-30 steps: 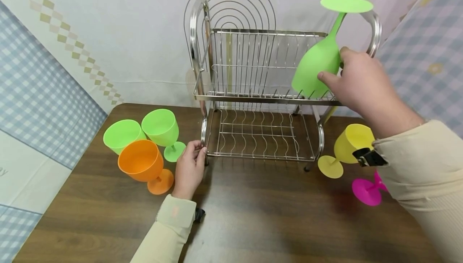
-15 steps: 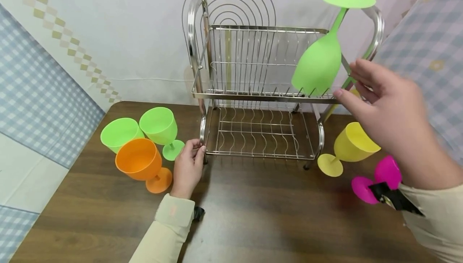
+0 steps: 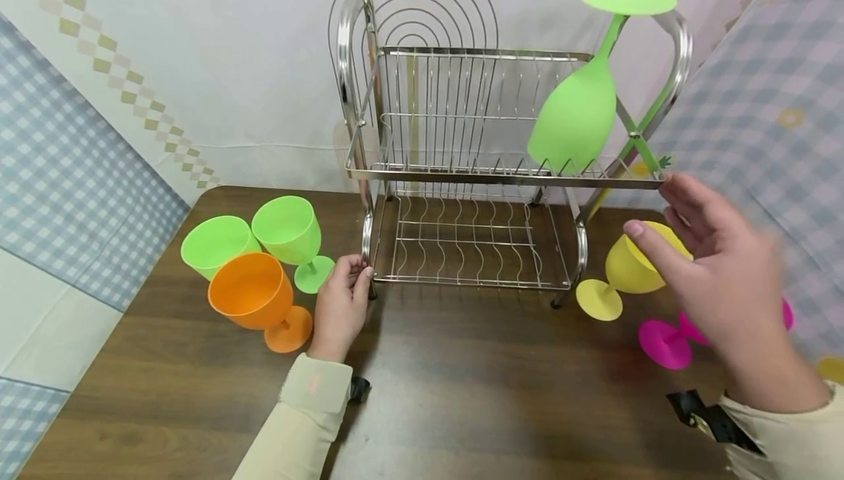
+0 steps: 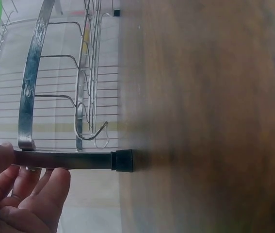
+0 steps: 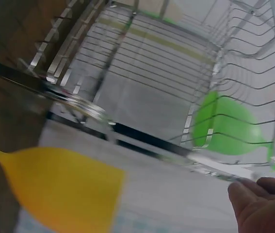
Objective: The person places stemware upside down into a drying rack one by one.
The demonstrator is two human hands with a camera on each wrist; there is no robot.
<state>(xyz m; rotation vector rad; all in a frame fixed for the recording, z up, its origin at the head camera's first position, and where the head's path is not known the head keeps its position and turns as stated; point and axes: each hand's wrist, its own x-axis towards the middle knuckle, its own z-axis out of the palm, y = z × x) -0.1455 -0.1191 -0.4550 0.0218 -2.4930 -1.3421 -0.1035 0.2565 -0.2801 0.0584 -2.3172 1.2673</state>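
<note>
A steel two-tier dish rack (image 3: 475,176) stands at the back of a brown wooden table (image 3: 475,392). One green goblet (image 3: 576,124) leans upside down on the right of its upper tier, foot in the air. My left hand (image 3: 356,278) grips the rack's front left leg (image 4: 64,160), just above its black rubber foot (image 4: 122,160). My right hand (image 3: 653,209) hovers open and empty, fingers spread, just over a yellow goblet (image 3: 636,264) lying on its side by the rack's right end. The right wrist view shows that yellow goblet (image 5: 64,189) and the green goblet (image 5: 224,126) behind the wires.
Two green goblets (image 3: 290,231) (image 3: 214,245) and an orange goblet (image 3: 253,297) crowd the table left of my left hand. A pink goblet (image 3: 666,344) lies under my right wrist. Cloth-covered walls close in behind and on both sides.
My right hand let go of the green goblet, which stays inverted on the upper tier, and dropped down and right over the yellow goblet. My left hand kept its grip on the leg.
</note>
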